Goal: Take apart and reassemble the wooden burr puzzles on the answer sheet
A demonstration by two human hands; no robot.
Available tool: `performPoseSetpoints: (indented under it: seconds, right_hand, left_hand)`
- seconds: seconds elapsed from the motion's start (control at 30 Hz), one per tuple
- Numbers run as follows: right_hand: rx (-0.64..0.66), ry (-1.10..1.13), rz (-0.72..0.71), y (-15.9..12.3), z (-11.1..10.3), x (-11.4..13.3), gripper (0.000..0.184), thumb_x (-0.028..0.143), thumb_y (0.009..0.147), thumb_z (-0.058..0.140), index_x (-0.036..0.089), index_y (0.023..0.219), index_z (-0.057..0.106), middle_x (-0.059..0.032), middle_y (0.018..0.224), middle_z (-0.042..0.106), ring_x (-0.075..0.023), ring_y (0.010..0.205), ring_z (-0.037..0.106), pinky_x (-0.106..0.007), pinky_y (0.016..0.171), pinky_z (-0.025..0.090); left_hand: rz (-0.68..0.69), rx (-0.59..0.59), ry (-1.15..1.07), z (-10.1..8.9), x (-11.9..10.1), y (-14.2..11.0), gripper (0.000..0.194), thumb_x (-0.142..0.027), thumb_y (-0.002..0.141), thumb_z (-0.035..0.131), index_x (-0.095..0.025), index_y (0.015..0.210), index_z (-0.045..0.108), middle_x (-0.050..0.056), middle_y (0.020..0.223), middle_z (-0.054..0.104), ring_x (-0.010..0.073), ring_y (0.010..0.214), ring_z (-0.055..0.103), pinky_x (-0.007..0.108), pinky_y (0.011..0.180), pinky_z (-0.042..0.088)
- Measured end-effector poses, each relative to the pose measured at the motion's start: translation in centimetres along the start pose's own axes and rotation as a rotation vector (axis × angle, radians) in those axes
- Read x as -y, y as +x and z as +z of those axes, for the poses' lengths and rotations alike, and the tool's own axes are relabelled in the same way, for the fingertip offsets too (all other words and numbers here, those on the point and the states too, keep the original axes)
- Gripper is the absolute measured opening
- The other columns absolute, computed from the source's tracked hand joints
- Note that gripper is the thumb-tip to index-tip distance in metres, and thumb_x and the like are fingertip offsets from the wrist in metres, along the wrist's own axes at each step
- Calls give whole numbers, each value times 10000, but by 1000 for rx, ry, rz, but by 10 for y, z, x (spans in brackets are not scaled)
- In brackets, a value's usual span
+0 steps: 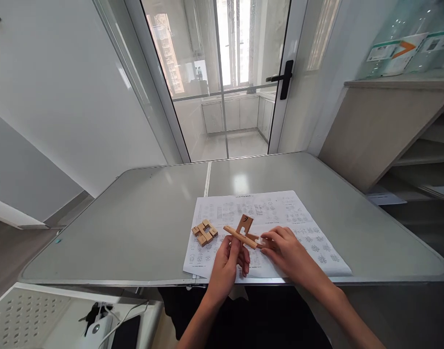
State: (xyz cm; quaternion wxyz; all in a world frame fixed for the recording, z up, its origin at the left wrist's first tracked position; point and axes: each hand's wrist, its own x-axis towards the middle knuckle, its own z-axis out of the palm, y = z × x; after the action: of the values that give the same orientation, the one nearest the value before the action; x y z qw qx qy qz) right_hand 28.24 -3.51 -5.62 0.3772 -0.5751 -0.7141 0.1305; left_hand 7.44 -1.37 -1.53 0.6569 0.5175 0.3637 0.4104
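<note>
"Wooden cluster (205, 232) at the far left: does it look finished?"

"Its pieces lie fitted together around a small gap, flat on the printed sheet (325, 264), which is spread on the table (134, 218). I'd judge that group assembled at least in part; whether it's complete, I can't tell."

"And to its right?"

"3 pieces that I can make out, held just above the sheet: a long bar (233, 232), a notched block (245, 223) with a dark mark rising behind it, and a lower block (251, 237) at the right. They overlap, but I can't see them locked, so I'd call this group only partly done."

"Now the fingers?"

"The left hand (229, 258) has thumb and fingers closed on the long bar from below, its other fingers loosely curled. The right hand (287, 249) has thumb and fingertips slightly parted at the lower block's end; whether they pinch it or merely touch it, I can't tell."
</note>
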Motion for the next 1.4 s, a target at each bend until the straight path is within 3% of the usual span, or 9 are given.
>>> performPoseSetpoints:
  seconds: [0.27, 0.47, 0.53, 0.63, 0.7, 0.77, 0.9, 1.13, 1.4]
  right_hand:
    - [-99, 224, 172, -4, -33, 17, 285, 521, 979, 636, 250, 929, 707, -71, 984, 732, -256, 878, 702, -384, 779, 588]
    - [-186, 839, 441, -7, -41, 39, 350, 566, 963, 648, 224, 1037, 655, -111, 1128, 762, -297, 1106, 713, -436, 936, 587]
    - [-186, 1017, 505, -8, -36, 44, 361, 593, 963, 633, 240, 1030, 595, -58, 913, 755, -243, 829, 746, -373, 728, 621]
    - [-114, 1139, 576, -9, -27, 51, 364, 615, 969, 615, 262, 964, 523, 84, 633, 533, -79, 401, 445, -200, 392, 378]
    - [-32, 1137, 566, -9, -25, 57, 378, 608, 991, 587, 248, 904, 512, 93, 641, 451, -48, 411, 327, -179, 386, 284]
    - [55, 1103, 530, -9, -27, 64, 387, 592, 1012, 558, 232, 876, 518, 63, 713, 482, -57, 487, 364, -185, 441, 334]
    - [199, 969, 438, -4, -35, 74, 400, 607, 1035, 488, 250, 1187, 584, 36, 749, 543, -88, 507, 407, -221, 464, 383]
    - [231, 992, 373, 9, -21, 74, 544, 651, 1010, 502, 247, 1370, 564, 69, 696, 343, -108, 548, 311, -221, 479, 313]
    - [291, 991, 229, 21, -2, 72, 453, 579, 1052, 476, 249, 1345, 582, 65, 695, 394, -117, 578, 350, -239, 529, 341]
  left_hand:
    - [-13, -6, -19, 0, 1, 1, 425, -609, 976, 574, -193, 916, 513, -17, 711, 608, 96, 513, 531, 237, 522, 436]
    - [-25, -22, -43, 1, -2, 1, 454, -635, 947, 602, -196, 876, 508, -20, 692, 600, 99, 503, 521, 237, 511, 422]
    - [-28, -29, -57, 0, -1, 1, 460, -639, 939, 612, -194, 872, 516, -21, 684, 596, 98, 504, 516, 237, 511, 423]
    - [-39, -33, -100, -2, 2, 3, 446, -619, 941, 624, -188, 880, 529, -24, 676, 592, 93, 500, 509, 232, 505, 422]
    - [-44, -31, -140, -4, 5, 4, 427, -596, 950, 628, -184, 893, 533, -24, 679, 593, 88, 496, 507, 226, 496, 413]
    - [-43, -34, -177, -6, 7, 5, 413, -581, 952, 635, -181, 911, 538, -25, 682, 594, 86, 494, 508, 221, 488, 405]
    - [-56, -65, -231, -7, 5, 5, 408, -566, 935, 667, -175, 926, 551, -29, 676, 591, 82, 496, 505, 214, 487, 393]
    - [-69, -111, -306, -7, 2, 6, 414, -551, 882, 725, -178, 870, 545, -41, 648, 559, 73, 485, 475, 212, 477, 370]
    - [-65, -103, -340, -9, 2, 5, 410, -547, 887, 717, -164, 898, 569, -53, 621, 515, 69, 490, 440, 209, 483, 359]
